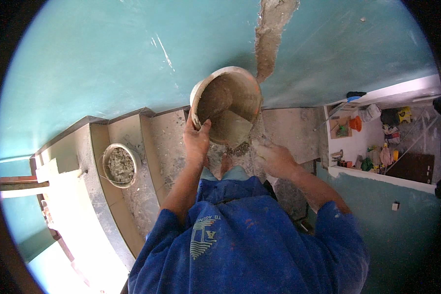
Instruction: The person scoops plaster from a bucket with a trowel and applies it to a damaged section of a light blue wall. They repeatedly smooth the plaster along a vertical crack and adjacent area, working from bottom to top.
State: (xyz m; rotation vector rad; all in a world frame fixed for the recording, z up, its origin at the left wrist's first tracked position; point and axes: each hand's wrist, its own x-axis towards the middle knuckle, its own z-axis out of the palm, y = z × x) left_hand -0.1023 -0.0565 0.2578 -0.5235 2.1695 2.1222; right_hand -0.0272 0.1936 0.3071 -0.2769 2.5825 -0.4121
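My left hand (197,139) grips the near-left rim of a mortar-caked bucket (252,93), thumb over the edge. The bucket is tilted, its mouth toward me, close to the turquoise wall. Across the lower part of its mouth lies a flat grey trowel blade (232,128). My right hand (274,158) is closed just right of the blade, around what seems to be the trowel's handle; the fingers partly hide it. Dark crumbs (237,149) show below the bucket, near my bare feet.
A broken channel (269,39) runs down the wall (108,54). On the stair steps (100,142) to the left stands a second bucket (136,159) holding lumpy grey mortar. Beyond a low wall (377,181) at right, an orange bucket (355,123) and clutter lie lower down.
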